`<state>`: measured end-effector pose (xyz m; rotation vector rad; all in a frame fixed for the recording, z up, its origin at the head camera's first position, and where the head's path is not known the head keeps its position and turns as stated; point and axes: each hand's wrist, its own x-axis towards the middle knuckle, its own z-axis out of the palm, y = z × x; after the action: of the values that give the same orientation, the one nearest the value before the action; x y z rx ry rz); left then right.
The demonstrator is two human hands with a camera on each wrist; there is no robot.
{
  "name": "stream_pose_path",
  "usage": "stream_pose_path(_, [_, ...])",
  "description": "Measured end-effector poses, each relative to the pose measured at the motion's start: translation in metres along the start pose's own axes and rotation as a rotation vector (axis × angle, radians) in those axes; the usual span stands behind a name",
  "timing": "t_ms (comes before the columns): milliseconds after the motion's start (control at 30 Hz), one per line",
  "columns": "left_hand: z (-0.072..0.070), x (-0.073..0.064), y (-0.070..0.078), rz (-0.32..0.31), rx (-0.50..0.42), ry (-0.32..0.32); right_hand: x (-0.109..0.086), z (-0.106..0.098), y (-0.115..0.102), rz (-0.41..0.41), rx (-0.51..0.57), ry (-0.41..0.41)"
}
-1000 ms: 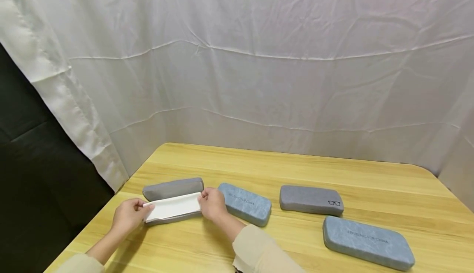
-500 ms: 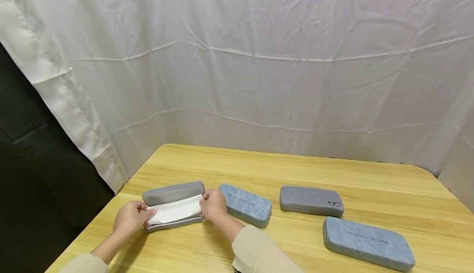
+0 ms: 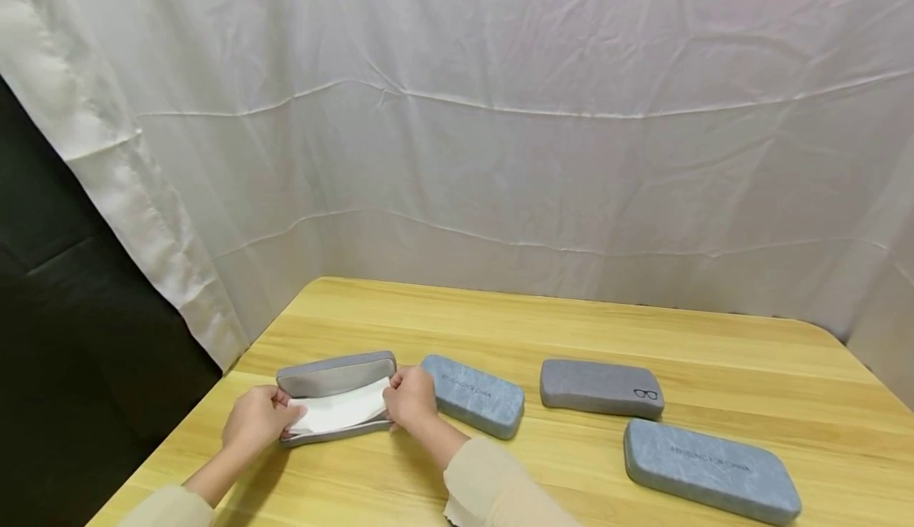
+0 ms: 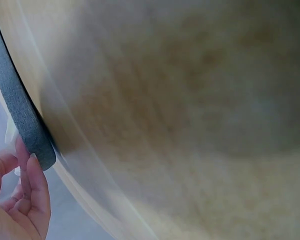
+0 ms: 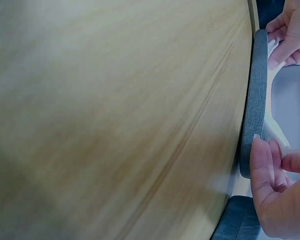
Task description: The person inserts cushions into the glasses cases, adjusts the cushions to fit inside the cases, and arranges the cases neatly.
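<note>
A grey glasses case lies open at the left of the table, its lid tilted back and its pale lining showing. A folded white cloth sags into its lower half. My left hand pinches the cloth's left end between thumb and fingers, while my right hand pinches the right end. In the left wrist view, fingertips touch the end of the case's grey side. The right wrist view has both hands at the two ends of the case, with the cloth between them.
Just right of the right hand lies a closed blue glasses case. Farther right are a closed grey case with a glasses print and another blue case. A white curtain hangs behind the wooden table.
The cloth has gone from flat over the case's opening to sagging down inside it. Both hands have kept their pinch, the left shifting slightly right. More of the lid's lining shows.
</note>
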<state>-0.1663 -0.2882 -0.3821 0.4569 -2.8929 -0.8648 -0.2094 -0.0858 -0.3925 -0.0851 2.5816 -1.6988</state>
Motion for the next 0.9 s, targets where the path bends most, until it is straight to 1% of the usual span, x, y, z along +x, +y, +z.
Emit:
stream_pose_path(200, [0.0012, 0.0011, 0.0007, -0.007, 0.001, -0.007, 0.0, 0.0003, -0.0008, 0.045, -0.012, 0.016])
stream_pose_path(300, [0.0014, 0.0011, 0.0014, -0.011, 0.0, -0.014, -0.0001, 0.0002, -0.0002, 0.049, -0.003, 0.016])
stream_pose_path(400, [0.0015, 0.0013, 0.0021, -0.009, 0.009, -0.015, -0.0003, -0.0002, 0.001, 0.028, 0.002, 0.018])
stream_pose_path(567, [0.0004, 0.0014, 0.0026, -0.013, 0.026, -0.017, 0.0002, 0.0, 0.0041, -0.012, -0.028, 0.03])
stream_pose_path(733, [-0.001, 0.0024, 0.0025, 0.001, 0.03, -0.027, 0.0006, 0.0004, 0.0046, -0.022, -0.039, 0.023])
stream_pose_path(833, [-0.0018, 0.0027, 0.0019, 0.016, 0.049, -0.032, 0.0004, 0.0002, 0.0043, -0.038, -0.076, 0.039])
stream_pose_path(900, [-0.0021, 0.0028, 0.0009, 0.025, 0.064, -0.033, -0.0001, -0.0001, 0.0043, -0.041, -0.12, 0.056])
